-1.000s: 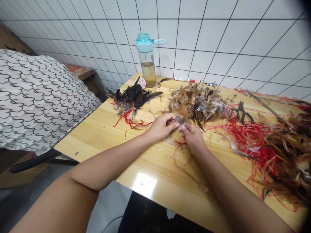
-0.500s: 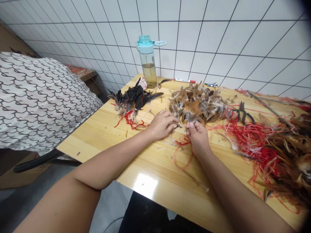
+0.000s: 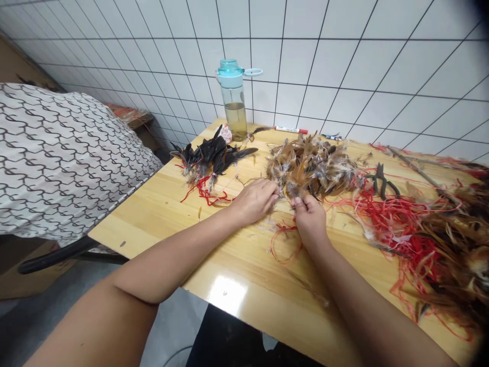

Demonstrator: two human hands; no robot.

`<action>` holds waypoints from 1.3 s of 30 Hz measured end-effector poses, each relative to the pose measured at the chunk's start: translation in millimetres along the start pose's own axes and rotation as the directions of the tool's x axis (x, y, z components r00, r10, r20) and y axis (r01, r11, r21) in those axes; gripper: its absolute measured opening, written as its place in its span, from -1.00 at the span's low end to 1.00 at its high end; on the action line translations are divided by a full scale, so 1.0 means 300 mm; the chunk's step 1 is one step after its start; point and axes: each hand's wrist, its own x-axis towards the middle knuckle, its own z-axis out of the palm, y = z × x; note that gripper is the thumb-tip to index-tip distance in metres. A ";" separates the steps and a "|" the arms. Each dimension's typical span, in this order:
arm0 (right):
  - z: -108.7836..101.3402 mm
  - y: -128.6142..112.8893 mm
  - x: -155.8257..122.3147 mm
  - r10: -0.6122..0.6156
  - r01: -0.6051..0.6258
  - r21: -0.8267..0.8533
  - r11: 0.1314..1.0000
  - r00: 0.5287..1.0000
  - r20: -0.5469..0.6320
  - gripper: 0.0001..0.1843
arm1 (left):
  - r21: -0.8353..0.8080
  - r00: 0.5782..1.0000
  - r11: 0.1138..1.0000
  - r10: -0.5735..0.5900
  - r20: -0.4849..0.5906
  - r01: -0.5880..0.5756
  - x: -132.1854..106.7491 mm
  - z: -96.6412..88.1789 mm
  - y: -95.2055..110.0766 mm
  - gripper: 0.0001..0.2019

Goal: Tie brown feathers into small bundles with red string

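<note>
Left hand fingertips hidden among brown feathers, feather heap cut off by right edge, pen lettering unreadable.

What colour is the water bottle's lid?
Teal lid on the clear plastic bottle; head view.

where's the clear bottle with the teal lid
In the head view, the clear bottle with the teal lid stands at the far left of the wooden table against the tiled wall, just behind the black feather pile.

Glossy wooden table; fluffy feathers
</note>
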 end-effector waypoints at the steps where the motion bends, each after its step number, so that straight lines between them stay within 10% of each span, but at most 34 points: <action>1: 0.000 -0.004 -0.001 -0.031 0.029 -0.043 0.999 0.999 -0.044 -0.77 | 0.029 1.000 0.999 0.026 0.000 -0.026 0.000 -0.002 0.005 -0.86; 13: 0.002 -0.007 -0.005 -0.130 0.112 -0.248 0.962 0.990 -0.056 -0.74 | 0.245 0.985 0.958 0.165 -0.050 -0.148 0.003 -0.009 0.030 -0.77; 39: 0.010 -0.007 -0.002 -0.211 0.223 -0.372 0.901 0.975 0.073 -0.74 | 0.127 0.983 0.978 0.173 -0.053 -0.166 -0.003 -0.016 0.006 -0.79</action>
